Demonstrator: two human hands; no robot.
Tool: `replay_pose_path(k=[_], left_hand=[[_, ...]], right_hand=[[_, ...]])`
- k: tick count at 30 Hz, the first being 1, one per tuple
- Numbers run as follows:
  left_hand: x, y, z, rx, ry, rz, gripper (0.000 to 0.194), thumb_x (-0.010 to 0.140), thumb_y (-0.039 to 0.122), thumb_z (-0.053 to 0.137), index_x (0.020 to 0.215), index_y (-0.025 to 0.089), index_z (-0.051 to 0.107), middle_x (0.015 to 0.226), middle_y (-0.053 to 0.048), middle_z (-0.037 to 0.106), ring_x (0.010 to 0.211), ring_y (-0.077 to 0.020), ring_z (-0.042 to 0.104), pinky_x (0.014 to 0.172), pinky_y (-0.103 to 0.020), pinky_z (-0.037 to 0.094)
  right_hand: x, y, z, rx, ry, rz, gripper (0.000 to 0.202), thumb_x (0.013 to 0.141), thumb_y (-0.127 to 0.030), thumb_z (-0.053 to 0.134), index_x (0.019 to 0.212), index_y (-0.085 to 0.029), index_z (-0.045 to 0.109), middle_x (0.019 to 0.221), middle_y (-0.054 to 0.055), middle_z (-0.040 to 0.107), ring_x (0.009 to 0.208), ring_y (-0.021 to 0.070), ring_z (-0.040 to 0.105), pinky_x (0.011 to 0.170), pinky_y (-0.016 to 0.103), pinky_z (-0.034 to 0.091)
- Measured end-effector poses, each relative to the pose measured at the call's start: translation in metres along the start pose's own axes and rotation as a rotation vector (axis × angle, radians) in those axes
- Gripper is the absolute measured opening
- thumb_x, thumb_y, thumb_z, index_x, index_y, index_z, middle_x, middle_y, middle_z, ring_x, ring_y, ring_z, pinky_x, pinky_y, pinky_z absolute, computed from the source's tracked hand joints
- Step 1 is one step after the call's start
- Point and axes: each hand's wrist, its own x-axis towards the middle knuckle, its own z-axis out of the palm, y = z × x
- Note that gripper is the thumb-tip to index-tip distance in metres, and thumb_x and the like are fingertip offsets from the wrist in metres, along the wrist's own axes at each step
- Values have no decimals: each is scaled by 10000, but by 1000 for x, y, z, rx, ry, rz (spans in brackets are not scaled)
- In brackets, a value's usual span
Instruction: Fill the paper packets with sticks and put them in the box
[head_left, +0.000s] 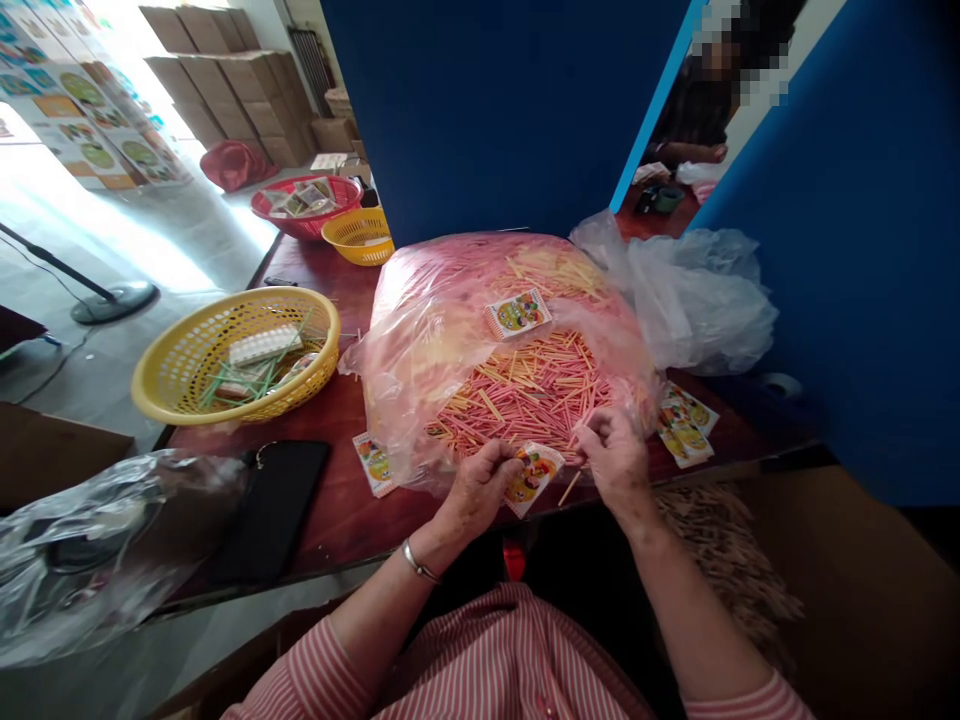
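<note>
One packet (in left hand)

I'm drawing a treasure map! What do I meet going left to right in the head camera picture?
Round black stand base, big yellow basket, left hand, pinched printed packet, right hand, loose printed packets.

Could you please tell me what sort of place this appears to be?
Probably a packing workshop: a large open plastic bag of pink and yellow sticks rests on the table, printed packets lie on and beside it, and cardboard boxes stand stacked beyond.
</note>
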Motion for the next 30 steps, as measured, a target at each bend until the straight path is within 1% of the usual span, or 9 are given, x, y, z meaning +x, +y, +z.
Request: replay_pose_path(k=[3, 5, 9, 12, 16, 18, 22, 26, 30], left_hand=[[1, 1, 5, 11, -29, 20, 158, 826, 316, 554, 782, 168, 524, 728, 20, 575, 633, -92, 504, 579, -201, 408], [2, 2, 10, -23, -36, 22, 159, 824, 313, 563, 778, 168, 516, 720, 23, 567, 629, -90, 499, 577, -200, 407], [5, 3, 17, -137, -40, -4, 171, 806, 323, 594, 809, 164, 530, 746, 15, 592, 655, -97, 528, 615, -213, 433], [6, 5, 16, -195, -41, 1, 200, 790, 342, 621, 817, 159, 547, 754, 11, 601, 664, -97, 540, 635, -215, 442], [6, 11, 14, -261, -29, -22, 219, 789, 358, 637, 835, 159, 558, 744, 21, 594, 652, -84, 538, 636, -202, 445], [6, 14, 15, -287, -24, -26, 215, 791, 352, 639, 853, 161, 561, 778, 15, 604, 677, -88, 553, 655, -204, 457], [6, 16, 23, -350, -97, 60, 265, 773, 283, 669, 987, 187, 545, 922, -13, 635, 828, -124, 605, 782, -251, 485], [10, 16, 26, -41, -178, 244, 207, 792, 245, 644, 980, 164, 619, 900, -39, 664, 821, -140, 609, 768, -257, 488], [14, 19, 24, 222, -101, 418, 120, 827, 253, 602, 873, 163, 668, 818, -36, 696, 734, -134, 626, 702, -243, 497]], right_hand=[[-4, -20, 1, 307, 81, -48, 423, 745, -236, 620, 1119, -251, 423, 646, -77, 550, 515, 97, 537, 500, 217, 475], [-9, -27, 5, 335, 87, -108, 434, 747, -205, 625, 1138, -256, 443, 679, -64, 563, 592, 97, 568, 597, 230, 506], [-18, -23, 11, 301, -10, -121, 268, 797, -224, 600, 1053, -256, 529, 763, -23, 598, 688, 127, 606, 655, 279, 525], [-22, -18, 9, 97, -142, -239, 146, 842, -254, 567, 971, -256, 635, 892, 19, 630, 882, 170, 602, 830, 356, 498], [-30, -17, 9, 11, -264, -265, 400, 856, -316, 556, 1250, -253, 526, 1247, 78, 534, 1166, 224, 493, 988, 406, 421], [-34, -17, 12, 65, -231, -152, 486, 851, -327, 565, 1311, -235, 438, 1239, 89, 540, 1089, 208, 552, 918, 371, 477], [-40, -19, 11, 94, -157, -155, 145, 875, -271, 540, 1000, -229, 599, 943, 25, 636, 874, 161, 617, 793, 306, 515], [-43, -23, -1, 90, -156, -326, 179, 854, -193, 567, 1024, -247, 577, 964, 26, 627, 935, 169, 608, 855, 341, 506], [-47, -20, -8, 47, -159, -286, 432, 807, -203, 626, 1198, -261, 450, 1061, 47, 587, 958, 174, 612, 840, 343, 529]])
